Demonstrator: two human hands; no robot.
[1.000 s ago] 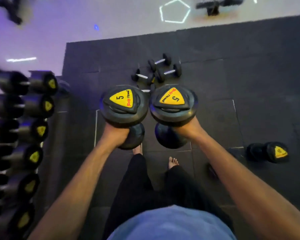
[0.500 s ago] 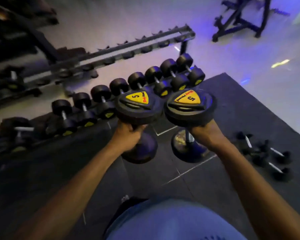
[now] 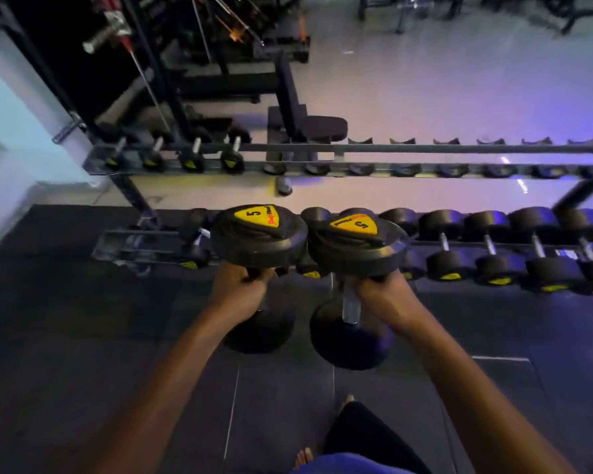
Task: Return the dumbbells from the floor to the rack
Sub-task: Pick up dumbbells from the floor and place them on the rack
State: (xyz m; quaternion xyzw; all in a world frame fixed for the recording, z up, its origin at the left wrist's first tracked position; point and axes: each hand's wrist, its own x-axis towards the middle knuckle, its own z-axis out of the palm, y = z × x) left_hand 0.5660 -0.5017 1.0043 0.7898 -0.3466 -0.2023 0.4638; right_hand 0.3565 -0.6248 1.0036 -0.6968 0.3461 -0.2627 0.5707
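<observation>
I hold two black dumbbells upright, each with a yellow "5" label on its top head. My left hand grips the handle of the left dumbbell. My right hand grips the steel handle of the right dumbbell. Both hang in front of the two-tier dumbbell rack, over its lower tier. The lower tier's right part carries a row of black dumbbells. At the lower tier's left end the cradles look bare. The upper tier holds several small dumbbells at its left.
The upper tier's right part shows bare saddles. A black bench and a dark machine frame stand behind the rack. Dark rubber mat covers the floor in front. My bare feet are at the bottom edge.
My view has swung left until the rack lies square across it. The small dumbbells on the mat have left the view. Both hands keep their grip, with the dumbbells closer to the lower tier.
</observation>
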